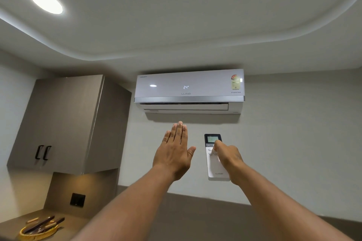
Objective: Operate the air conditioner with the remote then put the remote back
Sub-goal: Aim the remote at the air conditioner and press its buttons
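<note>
The right hand (225, 154) holds the remote (215, 156) upright below the unit (188, 88), which shows 24, thumb on a button, while the left hand (174, 154) is flat and empty; better press firmly, aiming at the unit.

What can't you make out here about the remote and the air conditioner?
- Remote screen: head view, digits too small to read.
- Remote buttons: mostly hidden by the right hand; which one is pressed is unclear.
- Air conditioner sticker: too small to read.
- Airflow: not visible; left hand is held open below the unit.
</note>
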The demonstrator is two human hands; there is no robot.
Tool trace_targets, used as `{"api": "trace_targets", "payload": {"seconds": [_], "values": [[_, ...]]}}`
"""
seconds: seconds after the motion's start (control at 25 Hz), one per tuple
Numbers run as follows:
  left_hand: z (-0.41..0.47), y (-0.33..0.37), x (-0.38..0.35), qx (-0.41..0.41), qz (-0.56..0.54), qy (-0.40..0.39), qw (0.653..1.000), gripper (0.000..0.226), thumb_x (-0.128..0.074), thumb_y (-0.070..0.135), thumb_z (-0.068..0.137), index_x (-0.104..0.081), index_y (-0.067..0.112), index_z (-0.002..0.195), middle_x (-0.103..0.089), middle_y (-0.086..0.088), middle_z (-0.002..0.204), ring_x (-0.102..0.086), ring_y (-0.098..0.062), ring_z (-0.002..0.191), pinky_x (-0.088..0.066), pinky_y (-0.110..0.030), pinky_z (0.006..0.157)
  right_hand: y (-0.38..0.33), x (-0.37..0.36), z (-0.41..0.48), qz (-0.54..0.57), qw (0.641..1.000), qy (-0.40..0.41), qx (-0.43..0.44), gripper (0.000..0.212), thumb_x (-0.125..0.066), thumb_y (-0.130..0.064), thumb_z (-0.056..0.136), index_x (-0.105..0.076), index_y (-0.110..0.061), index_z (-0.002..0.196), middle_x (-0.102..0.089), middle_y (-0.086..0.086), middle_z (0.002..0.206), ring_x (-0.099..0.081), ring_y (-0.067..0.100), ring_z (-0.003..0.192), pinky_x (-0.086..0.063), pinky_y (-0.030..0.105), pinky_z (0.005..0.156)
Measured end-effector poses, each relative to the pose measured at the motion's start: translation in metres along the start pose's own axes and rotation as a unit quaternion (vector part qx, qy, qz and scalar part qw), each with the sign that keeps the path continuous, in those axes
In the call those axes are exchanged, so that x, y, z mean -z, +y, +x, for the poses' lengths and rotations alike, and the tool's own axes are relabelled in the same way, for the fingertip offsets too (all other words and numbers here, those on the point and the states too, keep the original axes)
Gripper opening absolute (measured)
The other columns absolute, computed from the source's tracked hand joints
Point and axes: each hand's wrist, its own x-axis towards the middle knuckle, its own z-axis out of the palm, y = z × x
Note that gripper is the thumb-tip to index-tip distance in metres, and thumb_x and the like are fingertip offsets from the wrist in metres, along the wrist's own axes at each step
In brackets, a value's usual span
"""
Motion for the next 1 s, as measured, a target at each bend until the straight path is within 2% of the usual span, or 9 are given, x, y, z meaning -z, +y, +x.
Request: {"api": "trace_targets", "payload": {"seconds": [0.16,0.52,1.0], "values": [[0.000,0.000,0.004,-0.002,0.004,0.003,1.000,0.070,-0.003,0.054,0.097,0.020,0.012,0.148,0.025,-0.007,0.157,0.025,-0.021,0.143,0.013,-0.034,0.115,-0.003,0.001,-0.003,-0.002,1.000,-0.001,0.002,0.028,-0.051,-0.032,0.081,-0.064,-0.009,0.090,-0.069,0.015,0.080,-0.062,0.031,0.065,-0.046,0.029,0.059],[-0.001,0.003,0.014,-0.009,0.003,0.001,1.000,0.069,-0.005,0.052,0.098,0.018,0.012,0.149,0.024,-0.007,0.158,0.026,-0.020,0.141,0.014,-0.034,0.114,-0.011,0.000,-0.012,0.004,1.000,-0.006,0.007,0.024,-0.051,-0.031,0.082,-0.063,-0.009,0.085,-0.066,0.014,0.074,-0.061,0.032,0.065,-0.047,0.031,0.062],[-0.005,0.004,0.021,-0.010,-0.007,-0.005,1.000,0.069,-0.006,0.051,0.098,0.018,0.011,0.149,0.023,-0.008,0.158,0.021,-0.021,0.145,0.011,-0.035,0.117,-0.016,-0.001,-0.020,0.003,1.000,-0.004,0.007,0.024,-0.051,-0.031,0.081,-0.062,-0.009,0.084,-0.065,0.013,0.074,-0.060,0.031,0.064,-0.046,0.030,0.061]]}}
